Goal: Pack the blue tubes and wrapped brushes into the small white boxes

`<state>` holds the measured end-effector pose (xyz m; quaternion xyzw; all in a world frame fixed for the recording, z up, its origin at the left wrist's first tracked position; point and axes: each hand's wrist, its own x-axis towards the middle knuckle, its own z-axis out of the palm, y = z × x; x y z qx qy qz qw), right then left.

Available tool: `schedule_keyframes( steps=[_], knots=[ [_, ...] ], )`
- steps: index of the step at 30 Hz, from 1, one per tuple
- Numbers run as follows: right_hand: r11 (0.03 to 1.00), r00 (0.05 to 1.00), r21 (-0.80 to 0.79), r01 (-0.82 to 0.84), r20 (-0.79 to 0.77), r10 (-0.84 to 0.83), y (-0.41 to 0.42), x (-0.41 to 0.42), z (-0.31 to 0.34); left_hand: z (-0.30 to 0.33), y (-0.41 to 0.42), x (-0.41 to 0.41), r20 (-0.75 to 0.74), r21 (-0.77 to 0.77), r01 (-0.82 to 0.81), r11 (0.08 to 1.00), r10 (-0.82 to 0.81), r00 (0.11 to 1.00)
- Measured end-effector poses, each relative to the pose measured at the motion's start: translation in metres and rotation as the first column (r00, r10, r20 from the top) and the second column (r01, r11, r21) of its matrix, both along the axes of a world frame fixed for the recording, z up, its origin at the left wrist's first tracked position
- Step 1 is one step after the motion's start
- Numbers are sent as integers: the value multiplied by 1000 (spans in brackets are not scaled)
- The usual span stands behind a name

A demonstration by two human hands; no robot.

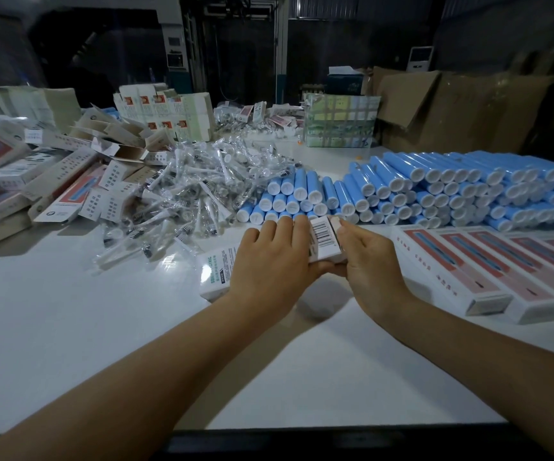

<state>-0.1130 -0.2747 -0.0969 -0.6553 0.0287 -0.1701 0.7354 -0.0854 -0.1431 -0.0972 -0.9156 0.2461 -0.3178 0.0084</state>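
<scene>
The left hand [270, 261] lies across the top of a small white box [322, 241], fingers curled over its far edge and thumb beneath, so that the box is clamped and held steady just above the worktop [135, 327]. The right hand [370, 257] pinches the right-hand end of the same box, fingertips at the end flap beside the barcode panel. This two-handed hold suits closing or tucking that flap; whether the flap is fully seated cannot be told, and the contents are hidden.

The box sits near centre, directly in front of the stock it draws from. Blue tubes [435, 191] are stacked on their sides in rows just beyond the hands and to the far right, white caps facing the person for easy pick-up. Wrapped brushes [182, 194] lie in a loose heap to the left of the tubes, also within reach. Flat and opened cartons [69, 181] are piled at far left. Closed boxes [502, 264] lie side by side at right, apparently the finished row, placed where the right hand can set down each completed unit.
</scene>
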Motion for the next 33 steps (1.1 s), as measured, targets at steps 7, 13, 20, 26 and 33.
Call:
schedule_keyframes(
  steps=[7,13,20,26,33],
  knots=[
    [999,1000,-45,8,-15,-8,-1,1,-1,-2,4,2,85,23,48,999,-50,995],
    [998,994,-56,-12,-105,6,-2,2,-5,-10,2,3,277,162,24,986,-68,958],
    [1000,990,-11,13,-140,-14,4,6,-10,-12,-3,3,345,183,-17,983,-48,937],
    [967,997,-244,-77,-50,67,3,3,-9,-6,1,3,282,114,-49,992,15,959],
    [871,996,-484,84,6,-93,5,1,-14,-9,1,6,209,158,-109,981,75,975]
  ],
)
